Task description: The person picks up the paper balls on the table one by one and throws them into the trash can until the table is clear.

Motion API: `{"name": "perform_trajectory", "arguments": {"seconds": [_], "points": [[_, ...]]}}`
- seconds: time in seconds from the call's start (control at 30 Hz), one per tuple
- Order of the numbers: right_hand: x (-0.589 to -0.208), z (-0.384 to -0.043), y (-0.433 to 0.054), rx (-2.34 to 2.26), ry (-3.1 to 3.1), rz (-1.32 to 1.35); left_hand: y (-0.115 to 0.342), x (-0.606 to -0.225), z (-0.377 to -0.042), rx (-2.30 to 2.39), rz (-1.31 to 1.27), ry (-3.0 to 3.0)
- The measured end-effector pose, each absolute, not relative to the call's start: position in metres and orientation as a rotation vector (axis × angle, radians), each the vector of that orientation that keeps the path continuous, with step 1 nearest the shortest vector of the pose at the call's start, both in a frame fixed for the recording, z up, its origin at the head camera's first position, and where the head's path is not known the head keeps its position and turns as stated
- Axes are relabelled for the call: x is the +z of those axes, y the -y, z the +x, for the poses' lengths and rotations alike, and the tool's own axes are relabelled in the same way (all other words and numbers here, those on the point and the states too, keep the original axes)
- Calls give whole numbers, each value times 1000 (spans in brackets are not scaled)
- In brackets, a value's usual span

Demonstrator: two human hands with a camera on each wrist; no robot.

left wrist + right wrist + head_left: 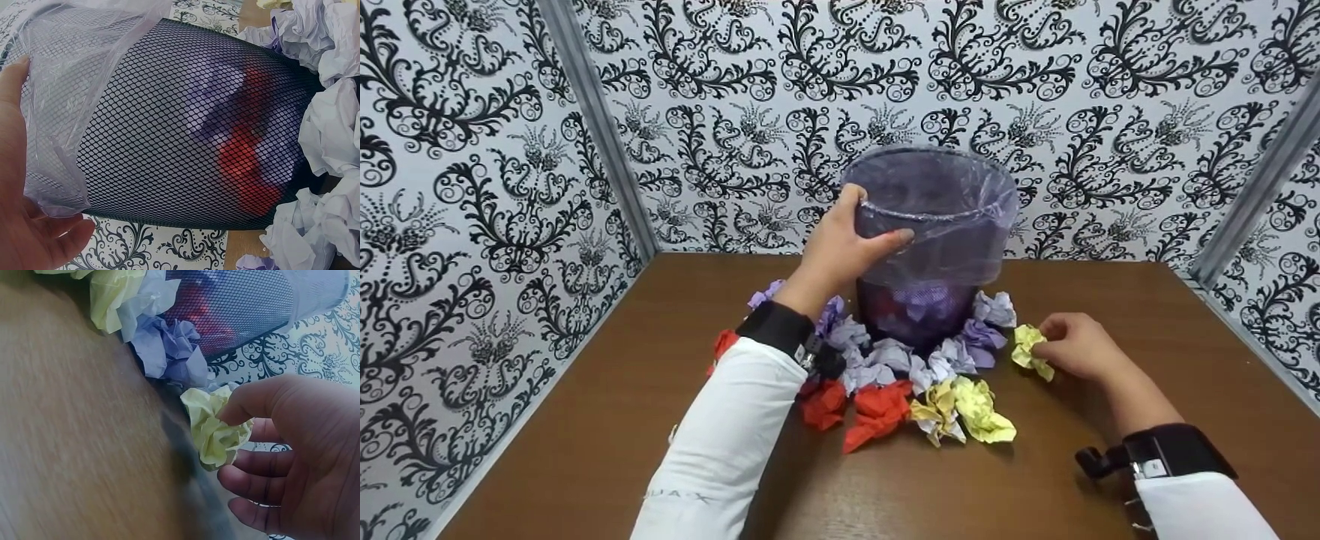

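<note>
A dark mesh wastebasket point(915, 307) with a clear plastic liner point(945, 247) folded over its rim stands on the table. My left hand point(840, 244) grips its rim on the left side, thumb outside over the liner. Red and purple paper shows through the mesh point(152, 124) in the left wrist view. On the basket's right, my right hand point(1080, 345) pinches a crumpled yellow paper ball point(1030, 352) between thumb and fingers. The right wrist view shows that yellow ball point(211, 430) at the fingertips, close beside a purple crumpled paper point(169, 351).
Crumpled papers ring the basket's base: several pale lilac balls point(892, 354), purple ones point(981, 339), red ones point(877, 409) and two yellow ones point(982, 409) in front. The brown table point(622, 420) meets patterned walls point(720, 135) behind and at the sides.
</note>
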State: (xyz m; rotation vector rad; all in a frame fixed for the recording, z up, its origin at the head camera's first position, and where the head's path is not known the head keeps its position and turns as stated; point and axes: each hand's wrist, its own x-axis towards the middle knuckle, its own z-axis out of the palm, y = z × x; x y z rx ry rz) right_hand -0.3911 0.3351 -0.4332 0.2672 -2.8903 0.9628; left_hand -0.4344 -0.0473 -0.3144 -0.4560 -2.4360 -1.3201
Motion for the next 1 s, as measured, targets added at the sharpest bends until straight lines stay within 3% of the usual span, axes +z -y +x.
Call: {"name": "perform_trajectory", "arguments": {"seconds": [1.0], "points": [[-384,-368,-320,1187,2427,180,47,-315,-435,-1255,-438,2441]]}}
